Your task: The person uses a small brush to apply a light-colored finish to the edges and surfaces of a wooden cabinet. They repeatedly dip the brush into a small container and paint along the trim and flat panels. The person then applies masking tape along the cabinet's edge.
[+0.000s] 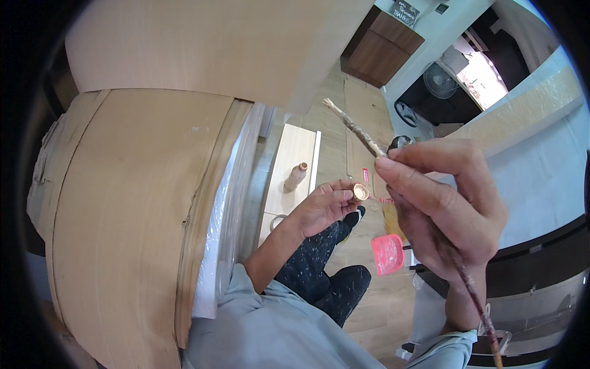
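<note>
My right hand (445, 206) is raised close to the camera, pinching a thin, stained stick (356, 130) between thumb and fingers. The stick's pale, frayed tip points up and to the left, and its darker reddish end runs down past my wrist. Lower and further left, my left hand (324, 208) grips a small round cap (361, 192) with its hollow side facing up. Something cream-coloured lines the inside of the cap. The stick's tip is apart from it. A small bottle (295, 177) with a tan body and brownish top stands on a light wooden board (295, 144), beyond my left hand.
A large cardboard-covered panel (135, 215) fills the left side, with a pale wood panel (209, 46) above it. A pink dustpan (388, 254) lies on the floor. A brown cabinet (384, 46) and a fan (440, 80) stand further back.
</note>
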`<action>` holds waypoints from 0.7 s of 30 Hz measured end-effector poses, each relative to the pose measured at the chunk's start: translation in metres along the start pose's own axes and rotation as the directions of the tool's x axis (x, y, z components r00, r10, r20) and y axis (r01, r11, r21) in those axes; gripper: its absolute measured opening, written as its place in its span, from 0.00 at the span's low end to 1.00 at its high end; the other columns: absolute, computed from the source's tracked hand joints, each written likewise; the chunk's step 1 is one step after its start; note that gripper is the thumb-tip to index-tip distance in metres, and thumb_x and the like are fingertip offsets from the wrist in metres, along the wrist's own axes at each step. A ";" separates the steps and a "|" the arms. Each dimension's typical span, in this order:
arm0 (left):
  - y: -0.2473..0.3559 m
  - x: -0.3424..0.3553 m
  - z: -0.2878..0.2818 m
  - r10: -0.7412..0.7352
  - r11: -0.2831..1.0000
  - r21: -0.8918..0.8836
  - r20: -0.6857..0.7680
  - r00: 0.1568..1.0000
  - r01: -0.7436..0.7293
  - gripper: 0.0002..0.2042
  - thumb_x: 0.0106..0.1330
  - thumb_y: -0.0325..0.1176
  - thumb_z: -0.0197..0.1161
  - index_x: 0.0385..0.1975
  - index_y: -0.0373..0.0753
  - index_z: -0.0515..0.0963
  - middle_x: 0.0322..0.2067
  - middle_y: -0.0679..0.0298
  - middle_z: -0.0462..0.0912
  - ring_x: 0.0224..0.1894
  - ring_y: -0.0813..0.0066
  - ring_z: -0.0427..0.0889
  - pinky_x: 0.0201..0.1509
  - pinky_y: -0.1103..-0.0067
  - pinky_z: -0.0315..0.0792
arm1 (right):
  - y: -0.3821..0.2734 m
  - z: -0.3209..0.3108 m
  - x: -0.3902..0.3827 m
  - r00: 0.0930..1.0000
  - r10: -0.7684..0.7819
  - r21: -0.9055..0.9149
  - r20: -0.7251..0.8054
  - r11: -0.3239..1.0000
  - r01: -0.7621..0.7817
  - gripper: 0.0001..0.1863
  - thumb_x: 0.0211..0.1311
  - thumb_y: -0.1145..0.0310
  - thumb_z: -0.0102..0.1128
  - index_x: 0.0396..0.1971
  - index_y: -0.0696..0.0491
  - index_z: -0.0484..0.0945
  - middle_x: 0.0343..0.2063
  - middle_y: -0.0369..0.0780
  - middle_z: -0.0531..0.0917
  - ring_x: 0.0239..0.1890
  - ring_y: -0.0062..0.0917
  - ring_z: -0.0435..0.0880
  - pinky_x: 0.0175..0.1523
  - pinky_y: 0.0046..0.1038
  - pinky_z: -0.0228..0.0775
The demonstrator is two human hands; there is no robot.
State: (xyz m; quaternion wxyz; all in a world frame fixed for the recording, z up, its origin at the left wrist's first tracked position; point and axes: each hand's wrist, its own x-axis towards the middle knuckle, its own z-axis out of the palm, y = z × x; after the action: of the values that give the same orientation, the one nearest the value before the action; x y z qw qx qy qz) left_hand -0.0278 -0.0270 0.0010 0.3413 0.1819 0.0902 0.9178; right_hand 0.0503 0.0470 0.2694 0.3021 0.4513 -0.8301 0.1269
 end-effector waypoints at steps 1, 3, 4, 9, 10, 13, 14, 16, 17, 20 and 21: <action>0.001 0.000 0.000 0.003 1.000 -0.015 0.007 1.000 -0.003 0.16 0.70 0.31 0.62 0.56 0.36 0.75 0.48 0.63 0.82 0.50 0.77 0.81 0.58 0.79 0.75 | 0.002 0.005 0.001 1.000 -0.030 -0.013 -0.002 0.999 0.030 0.17 0.46 0.85 0.68 0.39 0.58 0.86 0.35 0.44 0.84 0.33 0.30 0.82 0.37 0.26 0.73; 0.005 -0.001 0.000 0.018 0.999 -0.037 0.032 0.999 -0.016 0.16 0.71 0.31 0.61 0.56 0.36 0.75 0.47 0.64 0.82 0.50 0.78 0.81 0.58 0.80 0.75 | 0.006 0.015 0.003 0.997 -0.075 -0.010 -0.027 0.997 0.074 0.16 0.45 0.84 0.69 0.38 0.58 0.86 0.35 0.44 0.85 0.32 0.30 0.82 0.37 0.25 0.73; 0.005 -0.002 0.000 0.004 0.999 -0.054 0.001 1.000 -0.004 0.16 0.71 0.31 0.61 0.56 0.36 0.75 0.47 0.64 0.82 0.50 0.78 0.81 0.58 0.80 0.75 | 0.007 0.019 0.004 0.995 -0.091 -0.010 -0.037 0.996 0.091 0.16 0.45 0.83 0.70 0.38 0.58 0.86 0.34 0.44 0.85 0.32 0.30 0.83 0.37 0.25 0.73; 0.007 0.000 -0.006 -0.023 0.998 -0.052 0.010 1.000 0.023 0.14 0.71 0.30 0.60 0.55 0.37 0.75 0.46 0.64 0.82 0.50 0.77 0.81 0.58 0.80 0.75 | 0.015 0.033 0.004 0.991 -0.123 -0.038 -0.060 0.992 0.120 0.15 0.43 0.81 0.72 0.36 0.58 0.86 0.33 0.44 0.86 0.33 0.31 0.84 0.36 0.25 0.73; 0.006 0.001 -0.007 -0.016 0.996 -0.086 0.007 1.000 0.017 0.14 0.71 0.30 0.60 0.54 0.37 0.75 0.46 0.64 0.82 0.49 0.77 0.81 0.58 0.80 0.75 | 0.017 0.035 0.005 0.990 -0.129 -0.043 -0.063 0.991 0.126 0.15 0.43 0.81 0.72 0.36 0.58 0.86 0.33 0.44 0.86 0.33 0.31 0.84 0.35 0.26 0.73; 0.005 0.002 -0.009 -0.012 0.992 -0.127 -0.003 1.000 0.012 0.14 0.71 0.30 0.60 0.54 0.37 0.75 0.46 0.64 0.82 0.49 0.78 0.82 0.57 0.81 0.75 | 0.019 0.041 0.006 0.989 -0.131 -0.041 -0.064 0.991 0.129 0.15 0.42 0.81 0.72 0.36 0.58 0.86 0.33 0.44 0.85 0.34 0.31 0.84 0.35 0.26 0.73; 0.006 0.002 -0.010 -0.016 0.994 -0.108 0.004 1.000 0.016 0.14 0.71 0.30 0.61 0.54 0.37 0.76 0.46 0.64 0.82 0.48 0.78 0.82 0.57 0.81 0.75 | 0.019 0.042 0.006 0.990 -0.129 -0.036 -0.063 0.991 0.126 0.15 0.42 0.81 0.72 0.36 0.58 0.86 0.33 0.44 0.85 0.34 0.31 0.84 0.36 0.26 0.74; 0.007 0.002 -0.009 -0.016 0.995 -0.098 0.010 1.000 0.017 0.14 0.71 0.30 0.61 0.54 0.37 0.76 0.46 0.64 0.82 0.48 0.78 0.82 0.56 0.81 0.76 | 0.019 0.042 0.007 0.991 -0.127 -0.047 -0.047 0.991 0.125 0.16 0.42 0.81 0.72 0.36 0.58 0.86 0.33 0.44 0.85 0.34 0.31 0.84 0.36 0.26 0.74; 0.007 0.001 -0.008 -0.012 0.994 -0.107 0.009 1.000 0.013 0.14 0.71 0.30 0.61 0.54 0.37 0.76 0.46 0.64 0.82 0.48 0.78 0.82 0.56 0.81 0.76 | 0.019 0.041 0.007 0.991 -0.127 -0.061 -0.032 0.990 0.125 0.15 0.42 0.81 0.72 0.36 0.59 0.86 0.33 0.44 0.85 0.34 0.32 0.84 0.36 0.26 0.74; 0.008 0.001 -0.004 -0.021 0.995 -0.103 -0.009 1.000 0.020 0.14 0.71 0.30 0.61 0.55 0.37 0.76 0.45 0.64 0.82 0.47 0.78 0.82 0.55 0.82 0.76 | 0.022 0.039 0.010 0.984 -0.170 -0.120 -0.057 0.979 0.162 0.15 0.42 0.82 0.72 0.36 0.59 0.86 0.33 0.45 0.85 0.34 0.32 0.84 0.37 0.26 0.75; 0.008 0.000 -0.003 -0.029 0.995 -0.093 -0.008 1.000 0.028 0.15 0.71 0.30 0.61 0.55 0.37 0.75 0.45 0.64 0.82 0.47 0.78 0.82 0.55 0.82 0.76 | 0.022 0.038 0.009 0.981 -0.183 -0.128 -0.070 0.977 0.173 0.15 0.42 0.82 0.72 0.36 0.59 0.86 0.33 0.45 0.85 0.34 0.32 0.84 0.37 0.27 0.75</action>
State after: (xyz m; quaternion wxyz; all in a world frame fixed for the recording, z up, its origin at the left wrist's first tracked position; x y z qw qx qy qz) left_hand -0.0337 -0.0334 0.0003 0.3621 0.1602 0.0516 0.9168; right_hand 0.0133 0.0346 0.2466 0.3728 0.4990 -0.7795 0.0669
